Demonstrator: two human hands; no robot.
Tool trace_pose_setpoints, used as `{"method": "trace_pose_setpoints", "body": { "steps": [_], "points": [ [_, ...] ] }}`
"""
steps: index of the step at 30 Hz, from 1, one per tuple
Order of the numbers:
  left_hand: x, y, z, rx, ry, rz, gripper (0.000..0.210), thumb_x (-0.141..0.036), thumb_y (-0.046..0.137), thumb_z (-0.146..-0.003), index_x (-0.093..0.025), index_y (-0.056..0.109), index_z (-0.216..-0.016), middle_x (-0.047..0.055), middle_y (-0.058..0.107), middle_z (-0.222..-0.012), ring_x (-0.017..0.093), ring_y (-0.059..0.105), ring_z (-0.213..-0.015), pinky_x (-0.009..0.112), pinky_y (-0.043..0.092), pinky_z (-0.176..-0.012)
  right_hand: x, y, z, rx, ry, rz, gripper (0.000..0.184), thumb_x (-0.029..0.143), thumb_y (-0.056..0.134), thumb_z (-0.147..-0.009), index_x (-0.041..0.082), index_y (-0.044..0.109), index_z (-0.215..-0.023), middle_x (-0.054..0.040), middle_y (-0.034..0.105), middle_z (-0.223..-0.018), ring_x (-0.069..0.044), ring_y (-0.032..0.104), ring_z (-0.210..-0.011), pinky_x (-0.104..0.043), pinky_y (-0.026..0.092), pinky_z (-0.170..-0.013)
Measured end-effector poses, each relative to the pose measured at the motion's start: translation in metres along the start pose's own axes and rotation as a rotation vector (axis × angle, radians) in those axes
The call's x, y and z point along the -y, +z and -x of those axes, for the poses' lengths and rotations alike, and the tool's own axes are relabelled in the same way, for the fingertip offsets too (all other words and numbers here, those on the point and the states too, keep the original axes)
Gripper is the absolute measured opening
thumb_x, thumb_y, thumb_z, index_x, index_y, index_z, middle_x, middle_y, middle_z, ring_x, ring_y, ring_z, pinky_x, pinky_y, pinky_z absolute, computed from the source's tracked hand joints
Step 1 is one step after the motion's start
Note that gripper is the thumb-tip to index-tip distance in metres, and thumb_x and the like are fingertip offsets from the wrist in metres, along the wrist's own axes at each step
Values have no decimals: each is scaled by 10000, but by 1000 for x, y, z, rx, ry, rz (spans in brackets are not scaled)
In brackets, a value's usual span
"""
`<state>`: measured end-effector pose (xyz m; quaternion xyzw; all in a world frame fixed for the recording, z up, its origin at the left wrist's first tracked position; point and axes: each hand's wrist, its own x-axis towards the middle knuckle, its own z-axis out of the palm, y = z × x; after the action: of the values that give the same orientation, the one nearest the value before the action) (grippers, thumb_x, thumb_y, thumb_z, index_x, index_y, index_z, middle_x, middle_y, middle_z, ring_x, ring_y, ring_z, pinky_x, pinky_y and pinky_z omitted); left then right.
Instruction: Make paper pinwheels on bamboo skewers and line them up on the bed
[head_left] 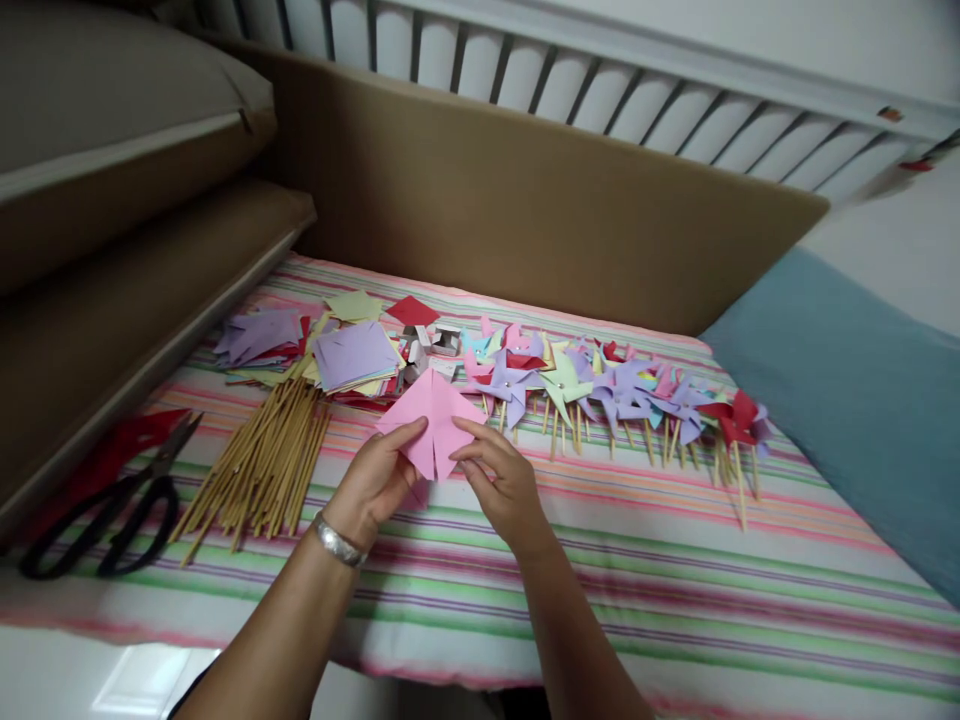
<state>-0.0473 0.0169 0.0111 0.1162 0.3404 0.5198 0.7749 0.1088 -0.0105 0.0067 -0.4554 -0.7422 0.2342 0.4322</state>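
Observation:
A pink paper square (pixel 433 412) with slits cut in from its corners is held up between my two hands, corner upward. My left hand (pixel 382 470), with a silver bracelet at the wrist, pinches its left side with the thumb on top. On the right side, my right hand (pixel 501 478) grips the edge between thumb and fingers. Beneath the left fingers a bit of pink paper (pixel 417 496) shows on the cloth. Left of my hands lies a bundle of thin wooden sticks (pixel 262 470). Behind them sits a stack of purple and other coloured paper squares (pixel 355 355).
Finished paper pinwheels (pixel 570 385) on sticks lie in a row to the right. Black-handled scissors (pixel 124 510) rest at the left on red paper. More paper squares (pixel 262 335) and small boxes (pixel 442 340) stand behind. Sofa cushions (pixel 150 240) border the striped cloth (pixel 675 600).

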Motion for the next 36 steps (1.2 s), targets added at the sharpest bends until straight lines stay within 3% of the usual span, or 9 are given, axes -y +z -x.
{"method": "trace_pose_setpoints", "body": {
  "steps": [8,15,22,25,31,36],
  "points": [
    [-4,-4,-2,-19,27,-3,222,-97,642,-711,-92,654,-933,89,710,-881,157,658,-717,236,539,-631,1,5,0,-11,-4,42,198,151,544,-800,254,669,-914,-66,492,-1311,-209,491,-1154,-362,397,-937],
    [1,-2,-2,-16,45,-16,235,-103,667,-686,-91,658,-921,93,710,-873,165,653,-740,246,528,-661,4,7,1,-7,53,35,152,206,565,-805,248,693,-873,-72,466,-1340,-199,583,-1003,-340,424,-891],
    [9,2,-1,21,115,-83,197,-143,720,-633,-88,682,-819,80,715,-801,165,646,-712,261,500,-702,7,10,-1,-115,175,-72,121,196,569,-788,221,687,-771,-78,577,-1200,-226,484,-1174,-343,423,-917],
    [13,2,-2,24,129,-122,177,-162,726,-625,-96,690,-785,70,715,-770,154,640,-682,259,493,-688,7,12,-3,-135,280,-147,132,217,570,-779,223,688,-721,-80,617,-1115,-236,434,-1221,-319,489,-813],
    [18,4,-2,1,135,-126,185,-168,740,-605,-96,696,-770,64,716,-753,145,636,-679,239,483,-679,0,17,-4,-218,444,-253,86,248,634,-712,186,680,-675,-119,548,-1200,-249,536,-1104,-348,517,-800],
    [21,4,-2,20,116,-136,222,-191,745,-605,-94,690,-797,72,712,-775,151,631,-688,248,478,-684,-2,19,-5,-261,513,-316,107,272,649,-684,173,659,-646,-121,556,-1149,-239,609,-943,-338,554,-667]
  ]
}}
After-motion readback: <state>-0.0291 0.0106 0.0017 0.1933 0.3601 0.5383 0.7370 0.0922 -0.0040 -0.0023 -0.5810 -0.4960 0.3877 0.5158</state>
